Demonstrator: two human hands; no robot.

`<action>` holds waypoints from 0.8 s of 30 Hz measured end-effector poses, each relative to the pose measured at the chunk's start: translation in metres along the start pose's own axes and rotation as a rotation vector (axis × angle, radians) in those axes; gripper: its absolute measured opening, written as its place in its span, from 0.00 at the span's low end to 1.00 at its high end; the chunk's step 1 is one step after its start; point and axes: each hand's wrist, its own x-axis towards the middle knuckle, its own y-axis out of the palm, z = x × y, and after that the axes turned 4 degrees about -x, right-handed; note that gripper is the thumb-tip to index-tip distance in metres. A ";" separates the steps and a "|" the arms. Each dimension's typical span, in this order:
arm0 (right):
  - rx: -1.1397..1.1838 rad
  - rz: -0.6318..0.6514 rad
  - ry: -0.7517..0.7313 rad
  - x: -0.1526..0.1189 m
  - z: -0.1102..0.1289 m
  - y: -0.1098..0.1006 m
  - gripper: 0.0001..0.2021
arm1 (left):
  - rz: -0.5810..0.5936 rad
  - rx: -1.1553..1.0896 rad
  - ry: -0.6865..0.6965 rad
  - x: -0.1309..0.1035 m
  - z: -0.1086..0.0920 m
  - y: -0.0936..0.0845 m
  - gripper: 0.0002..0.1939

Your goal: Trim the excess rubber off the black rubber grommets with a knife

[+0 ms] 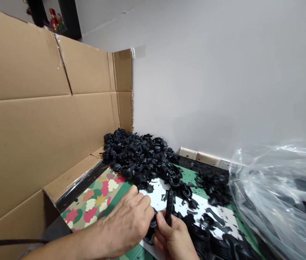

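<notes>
My left hand (135,220) is closed, knuckles up, against a black rubber part (153,221). Its fingertips are hidden behind the hand, so their exact grip cannot be made out. Close beside it, my right hand (174,236) pinches the same rubber part between thumb and fingers. A dark curved strip (169,202) stands up from the right hand; whether it belongs to that part is unclear. Below and right of my hands lie several ribbed black rubber parts (200,240). Torn black scraps (214,216) are scattered over a white sheet (178,204).
A large heap of black rubber pieces (139,153) lies against the wall, with a smaller scrap pile (215,186) to its right. Tall cardboard (33,76) screens the left side. A clear plastic bag (280,195) bulges at the right. Patterned paper (96,200) covers the left surface.
</notes>
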 end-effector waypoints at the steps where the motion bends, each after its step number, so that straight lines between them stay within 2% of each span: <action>1: -0.031 -0.005 0.001 0.000 -0.001 0.000 0.22 | 0.016 0.029 0.019 0.000 -0.001 0.001 0.13; 4: -0.066 -0.033 0.016 -0.001 0.000 -0.001 0.23 | 0.014 0.070 0.078 0.002 -0.002 0.005 0.13; 7: -0.070 -0.049 0.005 -0.004 0.004 -0.003 0.23 | -0.059 0.003 0.076 0.003 0.001 0.009 0.12; 9: -0.074 -0.062 0.008 -0.005 0.006 -0.002 0.23 | -0.113 -0.131 -0.002 0.003 0.004 0.010 0.10; 11: -0.059 -0.071 0.029 -0.005 0.007 0.000 0.24 | -0.132 -0.321 -0.136 0.002 0.005 0.010 0.09; 14: 0.036 -0.086 0.063 -0.005 0.007 0.007 0.25 | -0.104 -0.598 -0.351 0.001 0.006 0.006 0.08; 16: 0.106 -0.094 0.088 -0.007 0.009 0.011 0.27 | -0.085 -0.729 -0.441 0.002 0.006 0.004 0.08; 19: 0.143 -0.076 0.138 -0.012 0.018 0.014 0.28 | -0.082 -0.832 -0.495 0.003 0.004 0.002 0.08; 24: 0.168 -0.062 0.200 -0.016 0.028 0.017 0.29 | -0.071 -0.848 -0.497 0.003 0.005 0.001 0.08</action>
